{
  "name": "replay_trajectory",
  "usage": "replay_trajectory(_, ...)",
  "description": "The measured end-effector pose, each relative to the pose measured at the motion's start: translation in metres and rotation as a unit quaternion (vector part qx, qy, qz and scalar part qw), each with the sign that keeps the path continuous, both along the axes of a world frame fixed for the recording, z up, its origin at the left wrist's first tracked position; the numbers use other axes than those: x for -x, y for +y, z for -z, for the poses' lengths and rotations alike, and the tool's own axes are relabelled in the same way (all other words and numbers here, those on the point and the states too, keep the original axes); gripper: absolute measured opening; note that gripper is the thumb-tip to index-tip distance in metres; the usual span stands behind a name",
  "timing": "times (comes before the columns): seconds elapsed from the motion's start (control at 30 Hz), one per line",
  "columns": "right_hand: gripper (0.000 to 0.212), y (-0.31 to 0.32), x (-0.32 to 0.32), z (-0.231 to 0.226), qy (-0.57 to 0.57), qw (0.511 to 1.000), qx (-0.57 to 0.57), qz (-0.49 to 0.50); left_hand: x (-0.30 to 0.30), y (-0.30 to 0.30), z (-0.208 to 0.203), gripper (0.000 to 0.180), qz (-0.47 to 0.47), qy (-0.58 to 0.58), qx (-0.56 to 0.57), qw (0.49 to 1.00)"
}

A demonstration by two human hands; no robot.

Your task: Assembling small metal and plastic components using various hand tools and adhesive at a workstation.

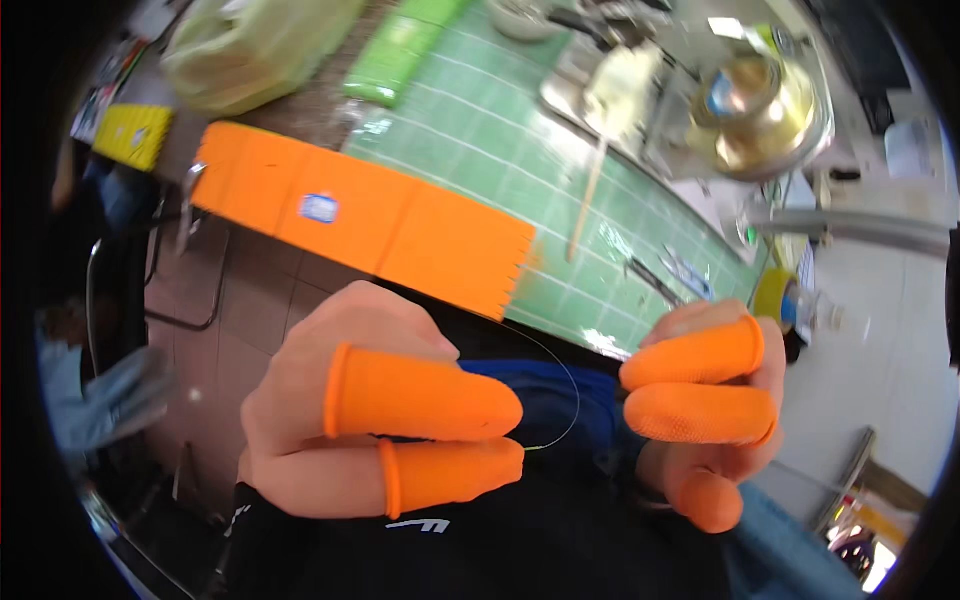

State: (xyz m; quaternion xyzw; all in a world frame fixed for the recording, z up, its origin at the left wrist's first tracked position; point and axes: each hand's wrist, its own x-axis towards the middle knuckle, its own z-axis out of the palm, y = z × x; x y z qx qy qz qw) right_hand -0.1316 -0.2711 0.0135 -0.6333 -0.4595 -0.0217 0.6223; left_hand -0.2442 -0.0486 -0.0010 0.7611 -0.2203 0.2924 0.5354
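My left hand (300,400) wears orange rubber finger cots on thumb and index finger. Their tips pinch the end of a thin, pale line (577,385), which is yellow-green where it leaves the fingers. From there the line loops up to the notched end of a flat orange board (400,225), lying across the table's near edge. To the right, my right hand (705,400) is raised with its fingers curled in, also in orange cots. Anything between those fingers is hidden. A dark slim tool (652,280) lies just beyond it.
The table has a green gridded mat (480,130). On it are a wooden stick (588,200), a green packet (400,55) and a pale bag (255,50). A lamp with a round gold-coloured head (755,110) stands far right. Another person's blurred arm (120,400) shows at left.
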Motion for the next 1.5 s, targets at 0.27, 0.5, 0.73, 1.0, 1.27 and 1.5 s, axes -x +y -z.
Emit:
replay_trajectory(0.27, 0.053, -0.015, -0.029, 0.022, -0.023, 0.994, 0.053, -0.091, -0.036, -0.01, 0.019, 0.021, 0.115, 0.069, 0.048, 0.99)
replay_trajectory(0.5, 0.039, -0.018, -0.023, 0.045, 0.079, 0.994, -0.01, -0.069, -0.045, -0.035, 0.03, 0.027, 0.068, 0.06, 0.071, 0.993)
replay_trajectory(0.73, 0.03, -0.03, -0.029, 0.054, 0.1, 0.993, -0.021, -0.051, -0.06, -0.05, 0.03, 0.033, 0.075, 0.105, 0.069, 0.989)
replay_trajectory(1.0, 0.025, -0.03, -0.027, 0.051, 0.106, 0.994, -0.03, -0.011, -0.062, -0.057, 0.027, 0.042, 0.04, 0.099, 0.05, 0.993)
replay_trajectory(1.27, 0.025, -0.032, -0.03, 0.049, 0.123, 0.991, -0.004, -0.053, -0.062, -0.048, 0.021, 0.04, 0.089, 0.152, 0.037, 0.984)
replay_trajectory(1.5, 0.032, -0.027, -0.024, 0.042, 0.189, 0.98, -0.015, -0.066, -0.057, -0.05, 0.025, 0.031, 0.05, 0.095, 0.038, 0.994)
